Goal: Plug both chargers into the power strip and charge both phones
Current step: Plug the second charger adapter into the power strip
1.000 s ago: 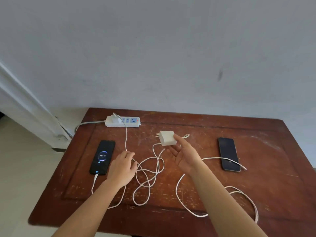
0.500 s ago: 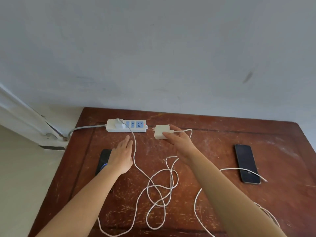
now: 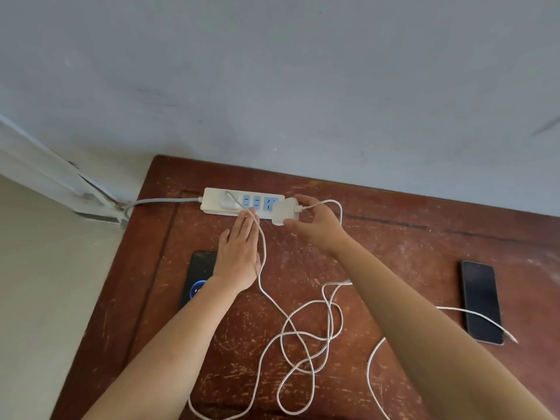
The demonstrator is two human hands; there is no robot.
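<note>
A white power strip [image 3: 212,203] with blue sockets lies at the table's back left; one white charger [image 3: 228,203] is plugged into its left end. My right hand [image 3: 315,225] grips a second white charger [image 3: 283,212] at the strip's right end, over the last socket. My left hand [image 3: 239,253] lies flat, fingers straight, fingertips touching the strip's front edge. Under my left wrist is a phone [image 3: 197,277] with a lit charging screen. A dark phone [image 3: 481,301] lies at the right, the loose cable tip [image 3: 512,339] beside it.
The white cables [image 3: 306,338] loop and cross in the middle of the worn wooden table [image 3: 378,253]. The strip's grey cord [image 3: 163,201] runs off the left edge to the wall. A grey wall stands right behind the table.
My right hand has carried the second charger left from beside the strip onto its right end. My left hand has slid forward to the strip's front edge. The camera moved closer.
</note>
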